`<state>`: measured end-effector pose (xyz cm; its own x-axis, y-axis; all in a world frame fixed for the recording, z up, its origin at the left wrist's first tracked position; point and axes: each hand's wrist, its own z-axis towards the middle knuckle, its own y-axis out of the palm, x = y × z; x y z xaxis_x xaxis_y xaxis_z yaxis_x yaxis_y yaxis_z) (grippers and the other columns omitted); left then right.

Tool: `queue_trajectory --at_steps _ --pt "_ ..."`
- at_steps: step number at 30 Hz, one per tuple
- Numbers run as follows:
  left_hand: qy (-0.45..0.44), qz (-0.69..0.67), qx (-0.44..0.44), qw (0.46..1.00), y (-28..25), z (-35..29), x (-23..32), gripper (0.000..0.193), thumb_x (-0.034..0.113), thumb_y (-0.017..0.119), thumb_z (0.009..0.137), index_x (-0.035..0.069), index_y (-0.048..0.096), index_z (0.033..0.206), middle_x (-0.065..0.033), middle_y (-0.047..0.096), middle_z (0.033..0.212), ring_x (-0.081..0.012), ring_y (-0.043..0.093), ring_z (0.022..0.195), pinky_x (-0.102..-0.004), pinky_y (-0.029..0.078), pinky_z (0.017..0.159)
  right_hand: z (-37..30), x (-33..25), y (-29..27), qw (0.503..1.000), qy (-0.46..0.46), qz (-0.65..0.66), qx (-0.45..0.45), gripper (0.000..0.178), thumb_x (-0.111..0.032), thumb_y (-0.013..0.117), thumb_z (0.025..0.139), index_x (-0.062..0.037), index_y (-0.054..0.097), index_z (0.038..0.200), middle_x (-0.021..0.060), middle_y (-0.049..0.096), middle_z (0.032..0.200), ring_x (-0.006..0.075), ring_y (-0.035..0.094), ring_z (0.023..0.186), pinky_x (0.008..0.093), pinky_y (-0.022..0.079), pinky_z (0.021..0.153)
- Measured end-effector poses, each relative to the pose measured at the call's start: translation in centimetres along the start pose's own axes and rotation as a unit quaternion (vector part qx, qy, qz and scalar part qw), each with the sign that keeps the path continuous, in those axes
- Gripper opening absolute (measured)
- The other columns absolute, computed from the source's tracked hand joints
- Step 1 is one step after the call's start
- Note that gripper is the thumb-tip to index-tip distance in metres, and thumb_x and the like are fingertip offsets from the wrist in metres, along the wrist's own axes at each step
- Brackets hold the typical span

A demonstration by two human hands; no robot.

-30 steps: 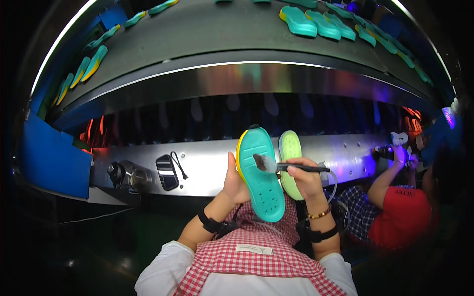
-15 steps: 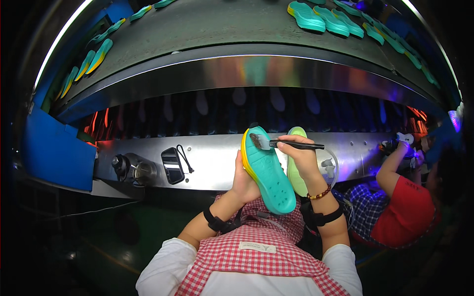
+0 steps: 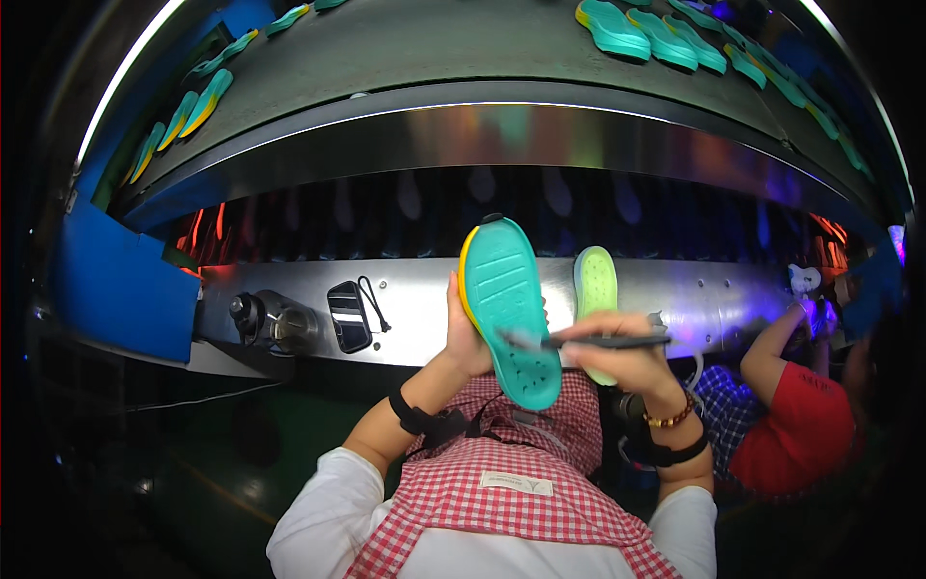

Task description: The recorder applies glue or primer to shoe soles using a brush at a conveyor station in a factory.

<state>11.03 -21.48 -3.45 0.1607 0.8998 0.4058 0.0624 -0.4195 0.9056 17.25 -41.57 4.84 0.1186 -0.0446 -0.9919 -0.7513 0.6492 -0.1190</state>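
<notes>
A teal shoe sole (image 3: 506, 280) with a yellow side band is held up, tilted, by my left hand (image 3: 465, 333), whose fingers wrap round its left edge and reach behind it. My right hand (image 3: 622, 352) is closed on a black-handled brush (image 3: 612, 342). Its bristles, smeared by motion, are at the lower middle of the sole's face, just above the small holes at its heel end. Behind my right hand, a pale green sole (image 3: 596, 275) rests on the metal ledge, partly covered by that hand.
On the steel ledge (image 3: 415, 309) lie a black phone (image 3: 349, 317) with a strap and a clear bottle (image 3: 289, 326) with a dark lid. Teal soles (image 3: 617, 34) lie on the dark conveyor belt (image 3: 434, 48) beyond. A co-worker in a red top (image 3: 801, 425) works at right.
The brush has moved from the toe end down toward the heel end of the teal sole. My right hand came lower and slightly right, uncovering more of the green sole.
</notes>
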Motion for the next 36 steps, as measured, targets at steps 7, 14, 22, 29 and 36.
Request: queue_trajectory --at_steps 7,14,22,29,36 --pt "-0.001 -0.134 -0.095 0.986 1.8 0.7 -1.6 0.081 0.072 0.016 0.085 0.013 0.039 0.136 -0.0116 0.049 0.13 -0.0285 0.05 0.116 -0.046 0.042 0.097 1.1 -1.2 1.0 0.997 -0.067 -0.014 -0.046 0.021 -0.008 0.072 0.076 -0.0027 0.069 0.096 0.0088 0.068 0.087 0.0113 0.062 0.075 0.0219 0.049 0.069" --pt "0.003 -0.091 -0.06 0.994 2.9 0.3 -0.4 0.084 0.072 0.013 0.085 0.011 0.039 0.135 -0.0136 0.052 0.125 -0.0306 0.054 0.11 -0.0451 0.044 0.095 0.5 -1.4 0.2 0.998 0.019 0.055 -0.007 0.021 -0.003 0.07 0.077 -0.0011 0.068 0.098 0.0107 0.068 0.091 0.0125 0.064 0.08 0.0239 0.051 0.071" --pt "0.163 0.03 0.021 0.986 4.3 0.9 0.8 0.088 0.074 0.015 0.082 0.002 0.052 0.116 -0.0206 0.061 0.096 -0.0322 0.061 0.081 -0.0442 0.051 0.075 -0.4 -1.5 0.1 1.0 -0.023 0.003 0.007 0.022 0.005 0.068 0.073 0.001 0.068 0.094 0.0141 0.068 0.093 0.0193 0.065 0.087 0.0289 0.05 0.08" --pt "0.25 0.017 0.02 0.968 4.4 0.7 2.4 0.096 0.081 0.015 0.077 0.003 0.051 0.119 -0.0229 0.06 0.101 -0.0343 0.061 0.085 -0.0454 0.05 0.076 -1.1 -0.8 -0.2 0.993 -0.079 -0.054 0.075 0.023 0.006 0.07 0.069 -0.0016 0.07 0.091 0.0115 0.07 0.092 0.0198 0.065 0.084 0.03 0.05 0.076" --pt "0.264 0.028 0.01 0.964 5.1 0.4 3.4 0.097 0.083 0.018 0.075 0.004 0.049 0.122 -0.0236 0.059 0.103 -0.0358 0.06 0.084 -0.0462 0.051 0.075 -1.8 -0.1 -0.5 0.988 -0.132 0.005 0.082 0.025 0.001 0.074 0.069 -0.0027 0.07 0.094 0.0088 0.069 0.087 0.0195 0.064 0.079 0.0287 0.051 0.072"
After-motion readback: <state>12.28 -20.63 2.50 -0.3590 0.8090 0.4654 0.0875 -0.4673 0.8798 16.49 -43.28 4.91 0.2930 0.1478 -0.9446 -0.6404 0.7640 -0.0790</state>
